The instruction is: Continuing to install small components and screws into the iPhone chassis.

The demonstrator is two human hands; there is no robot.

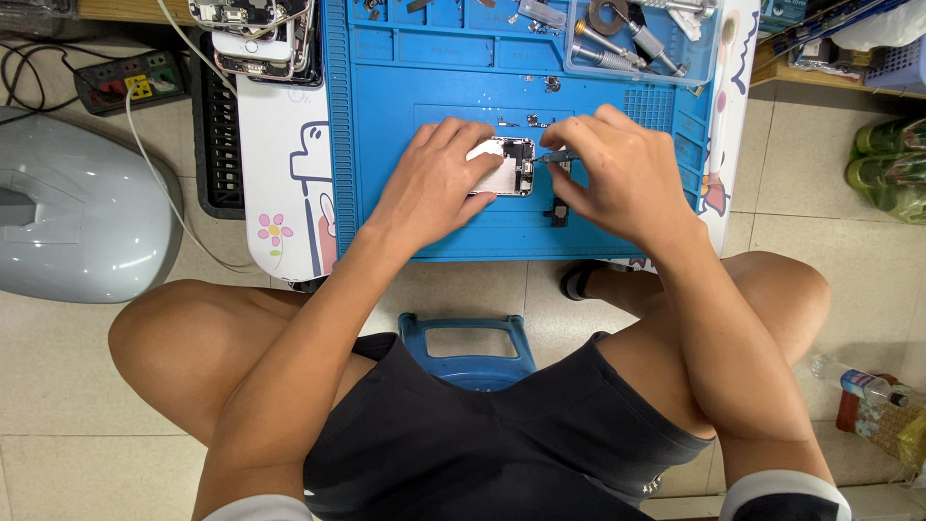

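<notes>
Step in hand, as I judge it: working a small part inside the opened phone (505, 166) with a thin tool (556, 155). The phone lies flat at the centre of the blue mat (386, 125) on the desk, back open, innards showing.

Left hand (436, 183): comes in from 7 o'clock, palm down, fingers spread over the phone's left half and clamped on its edges, pinning it to the mat. Thumb runs along the near edge.

Right hand (622, 174): comes in from 5 o'clock, wrist raised, fingers bunched together and pinched on the tool. The tip points toward 9 o'clock and meets the phone's right edge. Whether the tip sits on a screw or a connector I cannot tell; too small.

Loose bits lie on the mat at 12 o'clock of the phone, a dark part (558, 212) at 5 o'clock of it. Clear tray (709, 58) of drivers at 1 o'clock. More phones (256, 39) stacked at 10 o'clock.

Next move, by my reckoning, calls for a steady left-hand hold and small, light tip motion; a slip would scratch the board.
</notes>
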